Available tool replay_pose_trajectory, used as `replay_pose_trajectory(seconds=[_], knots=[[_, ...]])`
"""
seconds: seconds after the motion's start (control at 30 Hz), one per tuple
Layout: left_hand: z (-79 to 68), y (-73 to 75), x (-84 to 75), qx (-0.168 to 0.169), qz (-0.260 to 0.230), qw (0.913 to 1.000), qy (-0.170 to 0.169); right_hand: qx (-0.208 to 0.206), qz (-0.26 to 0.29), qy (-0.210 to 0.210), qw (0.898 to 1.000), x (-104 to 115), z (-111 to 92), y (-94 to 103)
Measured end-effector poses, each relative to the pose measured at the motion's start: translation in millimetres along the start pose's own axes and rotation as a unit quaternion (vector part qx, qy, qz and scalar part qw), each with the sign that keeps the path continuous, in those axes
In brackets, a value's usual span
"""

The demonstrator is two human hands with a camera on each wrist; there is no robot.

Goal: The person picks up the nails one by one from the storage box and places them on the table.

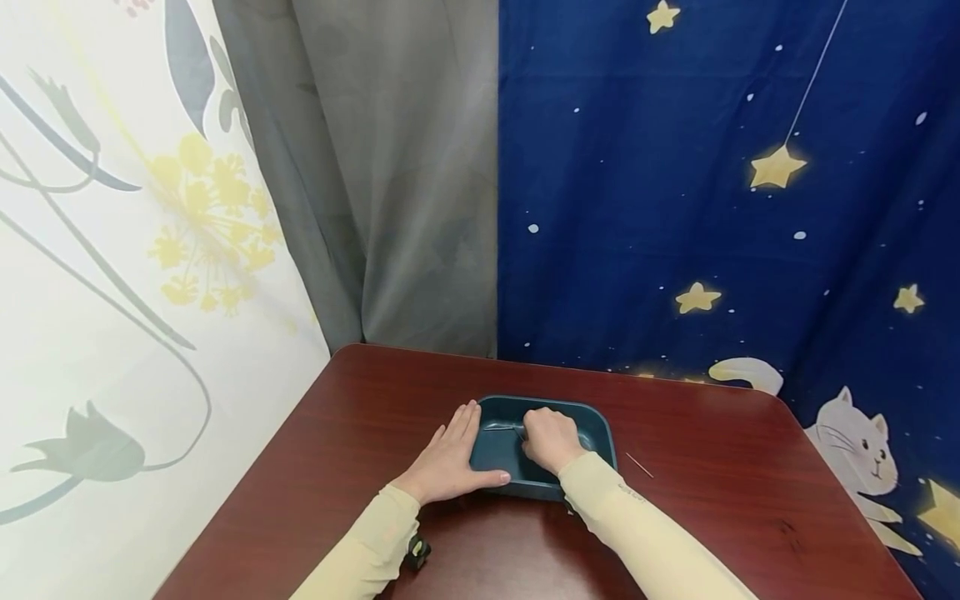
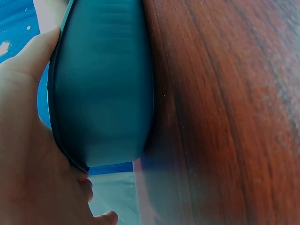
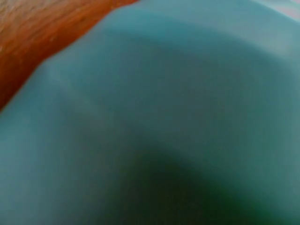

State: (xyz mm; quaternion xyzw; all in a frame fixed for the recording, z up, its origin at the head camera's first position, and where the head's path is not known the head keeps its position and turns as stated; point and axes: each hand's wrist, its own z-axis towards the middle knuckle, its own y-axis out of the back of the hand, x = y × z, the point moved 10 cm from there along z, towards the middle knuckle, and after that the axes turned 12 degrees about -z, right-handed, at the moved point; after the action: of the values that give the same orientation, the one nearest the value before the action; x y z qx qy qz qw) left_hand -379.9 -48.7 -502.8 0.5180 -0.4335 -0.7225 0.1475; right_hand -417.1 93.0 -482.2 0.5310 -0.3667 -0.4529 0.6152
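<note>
A dark teal rectangular basin [image 1: 495,458] sits on the table. My left hand [image 1: 448,458] lies along its left end, fingers straight and thumb stretched over the near rim. In the left wrist view the left thumb [image 2: 40,54] touches the rim beside the basin's smooth outer wall [image 2: 103,84]. Inside the basin, my right hand [image 1: 551,437] has curled fingers and grips a thin dark stick-like thing [image 1: 519,434], mostly hidden by the fist. Another thin line-like piece [image 1: 498,428] shows left of it. The right wrist view is filled by the blurred basin wall [image 3: 187,84].
A thin light stick [image 1: 639,465] lies on the reddish-brown wooden table [image 1: 720,500], right of the basin. Curtains hang behind the table: a grey one [image 1: 427,208] and a blue one [image 1: 600,292] with stars. A white flowered cloth [image 1: 112,333] hangs at left.
</note>
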Motion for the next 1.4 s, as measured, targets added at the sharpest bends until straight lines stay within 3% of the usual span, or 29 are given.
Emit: replay_pose_trajectory(seconds=[0.37,0.63,0.9,1.4], knots=[[-1.8,-2.6,-3.8,0.008,0.003,0.9999,0.006,0.015,-0.012,-0.018,1.0,-2,-10,-2.2],[1.8,-1.0,-5.0,0.006,0.004,1.0,-0.007,0.003,-0.037,-0.015,0.999,-2,-13,1.8],[1.8,-0.6,-2.1,0.006,0.004,1.0,-0.002,0.049,-0.03,-0.019,0.998,-4,-12,-3.4],[1.7,1.1,0.2,0.006,0.011,0.9999,0.002,0.002,-0.028,-0.019,0.999,-2,-18,47.0]])
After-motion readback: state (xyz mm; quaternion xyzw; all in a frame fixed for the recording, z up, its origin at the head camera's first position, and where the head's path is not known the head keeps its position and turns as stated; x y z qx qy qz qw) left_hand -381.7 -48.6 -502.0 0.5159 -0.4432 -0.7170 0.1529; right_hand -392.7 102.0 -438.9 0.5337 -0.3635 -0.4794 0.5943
